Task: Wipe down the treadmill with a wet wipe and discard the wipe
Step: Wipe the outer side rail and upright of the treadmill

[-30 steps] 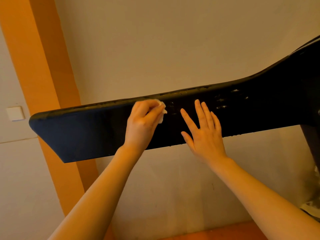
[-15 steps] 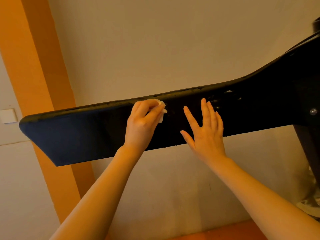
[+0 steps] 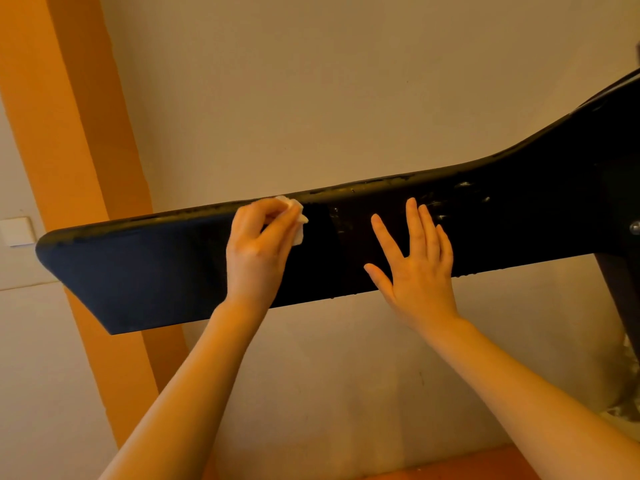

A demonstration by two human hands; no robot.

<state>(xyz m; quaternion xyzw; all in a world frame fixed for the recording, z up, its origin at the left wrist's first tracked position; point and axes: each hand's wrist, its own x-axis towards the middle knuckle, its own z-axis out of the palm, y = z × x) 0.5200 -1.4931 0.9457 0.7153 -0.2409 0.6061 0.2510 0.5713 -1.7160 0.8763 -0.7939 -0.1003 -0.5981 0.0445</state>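
Observation:
A long black treadmill arm [image 3: 156, 271] stretches across the view from the left tip up to the right. My left hand [image 3: 258, 251] grips a small white wet wipe [image 3: 294, 214] and presses it against the arm near its top edge. Most of the wipe is hidden under my curled fingers. My right hand [image 3: 417, 268] lies flat on the arm to the right of the wipe, fingers straight and spread. Wet streaks glint on the black surface [image 3: 460, 192] beyond my right fingertips.
A beige wall fills the background, with an orange vertical band [image 3: 69, 133] at the left and a white wall switch [image 3: 15, 230] beside it. A black upright [image 3: 620, 299] of the treadmill drops down at the right edge.
My left hand with the wipe has slid a little left along the arm's top edge. My right hand stays flat in about the same place.

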